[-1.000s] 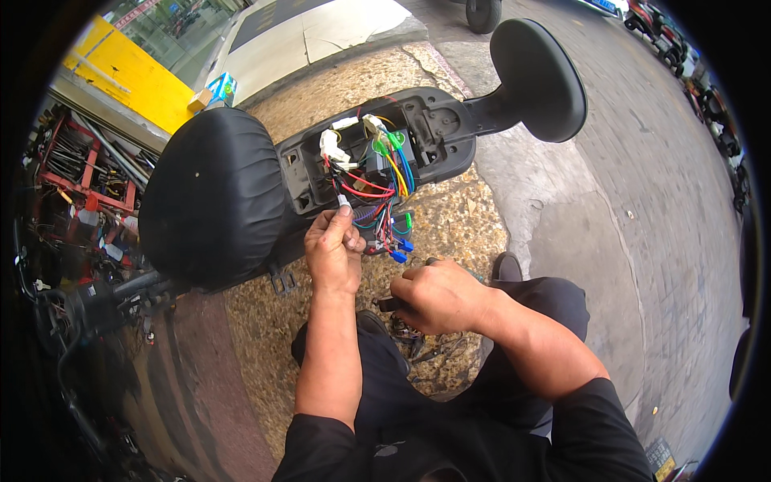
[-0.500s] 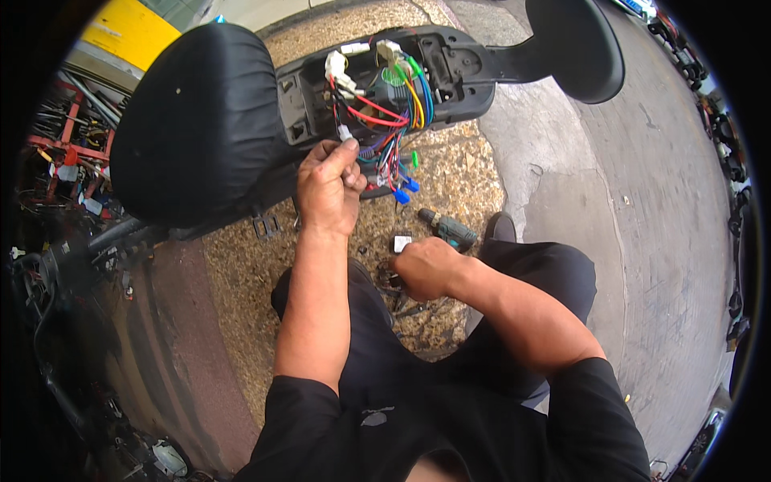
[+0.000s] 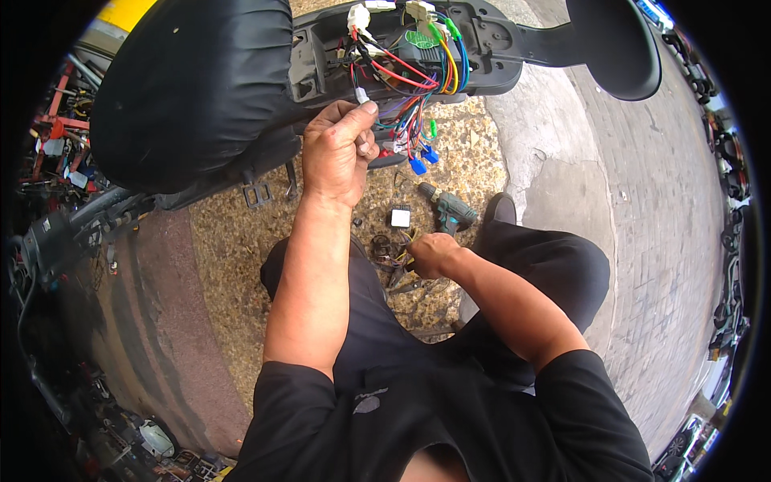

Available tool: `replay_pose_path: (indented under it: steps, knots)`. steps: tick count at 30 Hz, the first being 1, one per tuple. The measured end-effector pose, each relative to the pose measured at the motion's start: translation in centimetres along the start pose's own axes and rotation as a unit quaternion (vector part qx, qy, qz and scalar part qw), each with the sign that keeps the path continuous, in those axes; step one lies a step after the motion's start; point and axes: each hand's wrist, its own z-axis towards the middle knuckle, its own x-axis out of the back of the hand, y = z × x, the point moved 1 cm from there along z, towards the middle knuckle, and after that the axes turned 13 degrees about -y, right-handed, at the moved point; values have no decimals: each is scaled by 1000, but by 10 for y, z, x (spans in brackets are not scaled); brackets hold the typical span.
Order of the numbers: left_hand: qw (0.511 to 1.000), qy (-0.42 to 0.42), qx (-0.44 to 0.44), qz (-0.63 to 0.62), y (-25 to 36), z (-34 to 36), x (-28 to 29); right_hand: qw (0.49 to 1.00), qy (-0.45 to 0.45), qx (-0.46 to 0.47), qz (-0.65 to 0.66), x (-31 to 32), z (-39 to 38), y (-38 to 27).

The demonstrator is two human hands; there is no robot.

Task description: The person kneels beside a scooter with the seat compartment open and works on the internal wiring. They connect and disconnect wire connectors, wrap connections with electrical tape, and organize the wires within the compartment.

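Observation:
My left hand (image 3: 337, 153) pinches a small white plug connector (image 3: 361, 95) on thin wires, beside the opened rear body of a scooter. From that body hangs a wiring harness (image 3: 418, 104) of red, yellow, blue and purple wires, with blue connectors (image 3: 418, 166) at its lower ends. Larger white connectors (image 3: 358, 19) lie on top of the body. Low between my knees, my right hand (image 3: 436, 255) closes on a dark wire bundle (image 3: 390, 255) on the ground; its fingertips are partly hidden. A small white-topped box (image 3: 400, 217) lies just beyond it.
A green-and-black cordless drill (image 3: 454, 210) lies by my right shoe (image 3: 502, 210). The black scooter seat (image 3: 193, 88) fills the upper left, and a black mudguard (image 3: 614, 48) juts out at upper right. Tools and parts crowd a red rack (image 3: 64, 112) at far left.
My right hand has shifted slightly right and now closes on the wire bundle, uncovering the white-topped box. My left hand still pinches the connector. The scooter sits higher in the picture.

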Motion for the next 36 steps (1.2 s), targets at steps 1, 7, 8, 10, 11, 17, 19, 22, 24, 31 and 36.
replay_pose_path:
  steps: [1,7,8,10,11,17,19,22,24,31,36]
  knots:
    - [1000,9,-1,14,0,-1,-1,1000,-9,-3,4,4,-2,-1]
    - [999,23,-16,37,3,-7,-4,993,101,-37,43,71,-49,3]
    - [999,26,-20,33,3,-7,-4,989,139,-38,44,87,-64,7]
    - [997,55,-30,55,2,-8,-4,976,213,-29,39,116,-97,18]
    - [994,72,-38,66,1,-7,-4,968,247,-20,31,129,-114,25]
    - [978,133,-59,147,-8,-4,-3,853,502,56,128,190,-171,49]
    - [982,121,-52,136,-8,-4,-3,841,527,88,85,204,-170,45]
    - [986,115,-32,114,-9,-5,-5,858,510,47,42,210,-160,37]
    - [990,102,-33,95,-8,-6,-8,849,526,33,30,211,-152,31]
    - [995,70,-53,37,-10,0,-9,815,570,97,49,214,-150,34]
    - [996,35,-86,2,-13,2,-5,780,602,145,91,227,-158,33]
